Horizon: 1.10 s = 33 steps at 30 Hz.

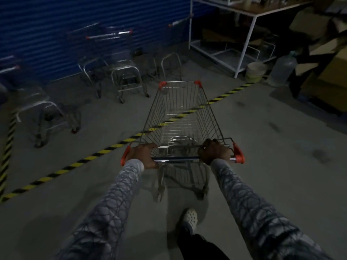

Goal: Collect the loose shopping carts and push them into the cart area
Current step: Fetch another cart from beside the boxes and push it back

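At the far left a parked cart [45, 117] stands inside the yellow-and-black floor tape [105, 152], blurred and dim. Further in, against the blue shutter wall [47, 34], a cluster of nested carts [120, 79] waits with its handles toward the wall — this looks like the cart area, bounded by the tape that runs diagonally across the concrete floor.

In the middle, the loose shopping cart [180, 113] is empty and sits astride the tape line, its nose already past it and pointing toward the gap to the right of the nested carts. The left hand [143, 156] is wrapped around the handle bar [176, 159] near its left orange end cap; the right hand [214, 152] is clamped on the same bar close to the right end cap. Both arms are stretched out in patterned sleeves, and one foot in a white shoe [189, 217] steps forward behind the cart.

To the right stand a white metal shelf frame [242, 53], a bucket [255, 71], a large water jug [283, 70] and some cardboard boxes [326, 76], all well apart from the cart.

The step in hand, as I judge it, is pushing this cart over the line. Next it likely needs a slight steer left to line up behind the parked ones — then a straight push to nest it, keeping clear of the shelf leg
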Motion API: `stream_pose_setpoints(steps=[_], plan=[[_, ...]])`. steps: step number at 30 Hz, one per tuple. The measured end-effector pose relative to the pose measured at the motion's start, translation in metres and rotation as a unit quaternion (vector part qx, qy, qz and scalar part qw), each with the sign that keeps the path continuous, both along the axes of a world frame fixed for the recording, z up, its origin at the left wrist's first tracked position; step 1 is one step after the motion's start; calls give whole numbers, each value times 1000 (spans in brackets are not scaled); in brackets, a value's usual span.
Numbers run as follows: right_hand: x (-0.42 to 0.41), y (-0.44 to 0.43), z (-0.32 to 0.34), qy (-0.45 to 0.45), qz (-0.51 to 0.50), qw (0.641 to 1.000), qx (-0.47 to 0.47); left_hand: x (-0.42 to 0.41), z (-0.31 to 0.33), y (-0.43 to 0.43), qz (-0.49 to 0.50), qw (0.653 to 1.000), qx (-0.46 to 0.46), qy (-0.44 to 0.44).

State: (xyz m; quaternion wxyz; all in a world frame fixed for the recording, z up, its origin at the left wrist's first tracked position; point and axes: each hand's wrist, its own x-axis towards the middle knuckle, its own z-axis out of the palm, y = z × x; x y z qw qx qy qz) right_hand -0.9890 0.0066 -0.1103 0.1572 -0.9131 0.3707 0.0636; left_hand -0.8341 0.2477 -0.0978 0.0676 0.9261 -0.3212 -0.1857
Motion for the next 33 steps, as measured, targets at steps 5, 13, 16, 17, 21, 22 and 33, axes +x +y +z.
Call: stream_pose_setpoints(steps=[5,13,16,17,21,22,33], plan=[[100,-95,2,1,-30,999,21,94,14,-98,-10,1000,2,-12],[239,-221,1,2,-38,999,7,238,14,-228,-25,1000,4,7],[299,-273,-2,-4,-45,999,1,308,3,-282,-27,1000,8,-3],[319,-291,-3,-6,-46,999,-4,332,0,-301,-28,1000,6,-6],[404,-364,-4,-18,-61,998,-13,424,-2,-384,-51,999,-4,0],[423,-382,-4,-16,-67,997,-16,446,-2,-405,-66,998,-14,-1],[591,-575,-3,14,-129,991,34,642,-9,-619,-130,991,-12,29]])
